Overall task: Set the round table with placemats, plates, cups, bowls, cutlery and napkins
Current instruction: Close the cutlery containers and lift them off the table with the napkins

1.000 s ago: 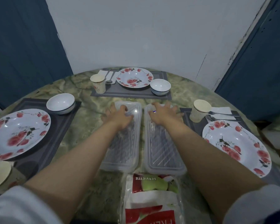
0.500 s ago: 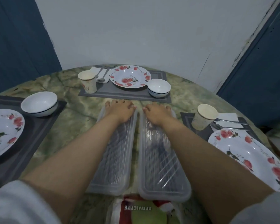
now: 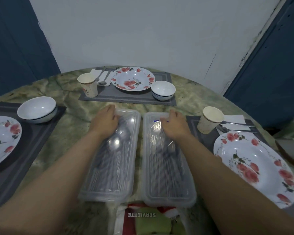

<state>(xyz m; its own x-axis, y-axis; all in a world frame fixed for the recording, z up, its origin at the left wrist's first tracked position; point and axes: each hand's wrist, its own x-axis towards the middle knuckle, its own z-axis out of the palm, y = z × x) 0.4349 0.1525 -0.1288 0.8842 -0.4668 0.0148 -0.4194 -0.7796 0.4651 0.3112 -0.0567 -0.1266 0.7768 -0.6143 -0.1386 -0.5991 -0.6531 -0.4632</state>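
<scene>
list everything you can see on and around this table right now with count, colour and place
table: 1, green marbled, round, under everything
placemats: 3, grey, far, left and right
plates: 3, white with red flowers, one per placemat
bowls: 2, white, far and left placemats
paper cups: 2, cream, far and right placemats
napkins: 2, white, under cutlery by the far and right plates
cutlery boxes: 2, clear plastic, lidded, side by side in the middle
napkin pack: 1, red and green, near edge
hands: 2, left on the left box's far end, right on the right box's
</scene>
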